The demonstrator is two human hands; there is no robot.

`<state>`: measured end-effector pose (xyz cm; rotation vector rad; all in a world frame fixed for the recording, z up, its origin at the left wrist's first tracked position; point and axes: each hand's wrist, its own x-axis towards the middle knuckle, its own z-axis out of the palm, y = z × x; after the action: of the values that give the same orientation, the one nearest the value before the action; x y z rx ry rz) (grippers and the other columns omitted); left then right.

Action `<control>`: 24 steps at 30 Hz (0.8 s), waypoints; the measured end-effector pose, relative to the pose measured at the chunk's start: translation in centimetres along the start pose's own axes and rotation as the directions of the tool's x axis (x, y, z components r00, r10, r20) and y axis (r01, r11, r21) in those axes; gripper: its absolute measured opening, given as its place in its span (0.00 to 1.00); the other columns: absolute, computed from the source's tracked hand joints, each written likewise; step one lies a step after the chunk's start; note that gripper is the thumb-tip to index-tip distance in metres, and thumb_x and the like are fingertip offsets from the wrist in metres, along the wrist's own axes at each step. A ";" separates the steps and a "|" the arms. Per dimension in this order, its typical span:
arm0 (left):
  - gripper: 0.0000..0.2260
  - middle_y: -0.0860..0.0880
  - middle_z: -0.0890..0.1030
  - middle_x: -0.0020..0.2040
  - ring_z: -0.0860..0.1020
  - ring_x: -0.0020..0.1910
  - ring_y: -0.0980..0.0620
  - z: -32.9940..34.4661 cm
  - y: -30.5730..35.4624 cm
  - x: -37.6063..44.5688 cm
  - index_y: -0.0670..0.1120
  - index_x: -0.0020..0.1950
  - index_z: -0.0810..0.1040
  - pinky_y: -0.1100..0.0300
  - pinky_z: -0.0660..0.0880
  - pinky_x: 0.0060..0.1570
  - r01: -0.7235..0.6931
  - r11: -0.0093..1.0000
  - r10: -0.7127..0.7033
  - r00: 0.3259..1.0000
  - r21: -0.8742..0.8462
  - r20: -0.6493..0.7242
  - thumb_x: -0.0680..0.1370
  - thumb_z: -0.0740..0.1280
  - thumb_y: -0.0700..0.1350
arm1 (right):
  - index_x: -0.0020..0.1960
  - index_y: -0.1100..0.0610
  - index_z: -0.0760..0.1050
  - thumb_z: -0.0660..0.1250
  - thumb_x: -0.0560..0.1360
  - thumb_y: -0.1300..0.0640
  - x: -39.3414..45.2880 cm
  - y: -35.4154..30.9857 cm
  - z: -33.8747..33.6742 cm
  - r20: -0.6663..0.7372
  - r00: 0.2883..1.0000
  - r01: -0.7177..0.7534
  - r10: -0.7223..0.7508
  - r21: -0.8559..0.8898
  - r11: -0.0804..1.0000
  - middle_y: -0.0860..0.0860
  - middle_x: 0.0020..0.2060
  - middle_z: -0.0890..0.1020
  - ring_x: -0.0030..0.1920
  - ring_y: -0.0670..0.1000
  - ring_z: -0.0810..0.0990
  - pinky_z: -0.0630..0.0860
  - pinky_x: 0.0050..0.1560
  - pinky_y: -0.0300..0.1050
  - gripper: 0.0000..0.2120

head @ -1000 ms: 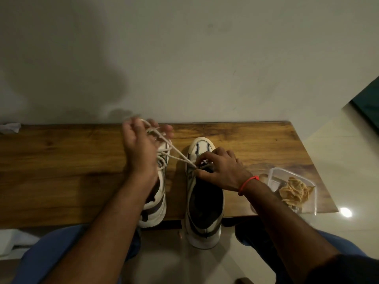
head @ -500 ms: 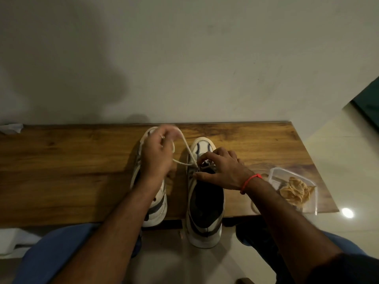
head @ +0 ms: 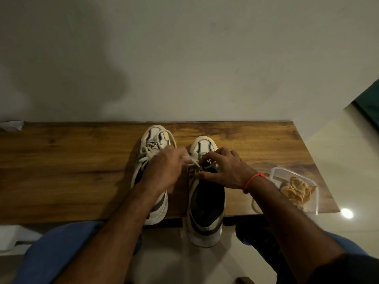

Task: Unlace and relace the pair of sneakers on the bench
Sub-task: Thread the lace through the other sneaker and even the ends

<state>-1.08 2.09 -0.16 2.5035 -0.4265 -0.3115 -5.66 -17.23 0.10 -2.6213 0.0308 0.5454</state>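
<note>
I see my left hand pinching the pale cord shoelace just beside the curled fingers of my right hand, which press the white right sneaker on the brown wooden bench.

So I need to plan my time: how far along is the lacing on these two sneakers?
The left sneaker carries lace, loosely bunched, not tidy. In hand: the left hand pinches the lace end at the right sneaker, whose front eyelets the right hand holds. Left: most of its eyelets sit bare.
</note>
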 end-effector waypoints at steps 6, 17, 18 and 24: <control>0.11 0.52 0.81 0.49 0.79 0.47 0.56 -0.2 1.7 0.1 0.47 0.49 0.78 0.60 0.72 0.41 0.063 0.867 -0.204 0.950 -0.494 -0.237 0.85 0.60 0.49 | 0.64 0.35 0.68 0.67 0.71 0.32 0.1 0.3 0.0 -0.013 1.000 0.009 -0.008 0.018 1.000 0.52 0.69 0.65 0.71 0.59 0.60 0.66 0.67 0.67 0.24; 0.15 0.47 0.84 0.46 0.84 0.32 0.53 0.3 1.1 -1.0 0.53 0.67 0.68 0.56 0.82 0.31 0.237 0.936 -0.207 0.969 -0.261 0.135 0.82 0.65 0.42 | 0.66 0.41 0.69 0.69 0.73 0.37 0.0 0.6 -0.2 0.018 1.000 0.021 -0.022 0.048 0.999 0.55 0.68 0.65 0.70 0.59 0.61 0.67 0.68 0.64 0.24; 0.21 0.47 0.84 0.53 0.84 0.37 0.53 0.6 1.1 -0.9 0.57 0.73 0.66 0.55 0.82 0.35 0.261 0.936 -0.213 0.954 -0.235 0.212 0.82 0.65 0.43 | 0.66 0.41 0.70 0.69 0.73 0.38 0.0 0.6 -0.2 0.027 0.999 0.024 -0.025 0.055 0.998 0.55 0.68 0.65 0.70 0.60 0.61 0.67 0.68 0.64 0.24; 0.17 0.50 0.75 0.71 0.75 0.61 0.55 1.3 2.3 -0.6 0.52 0.74 0.73 0.56 0.74 0.59 0.310 0.770 -0.292 0.948 -0.558 0.125 0.85 0.61 0.45 | 0.65 0.40 0.70 0.71 0.72 0.39 0.2 1.0 -0.2 0.090 0.995 0.046 -0.053 0.077 0.996 0.53 0.67 0.65 0.69 0.58 0.62 0.68 0.68 0.62 0.23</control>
<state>-2.55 -0.16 0.14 1.9558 0.0726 -0.5202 -5.53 -18.20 -0.26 -2.5147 -0.0419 0.6341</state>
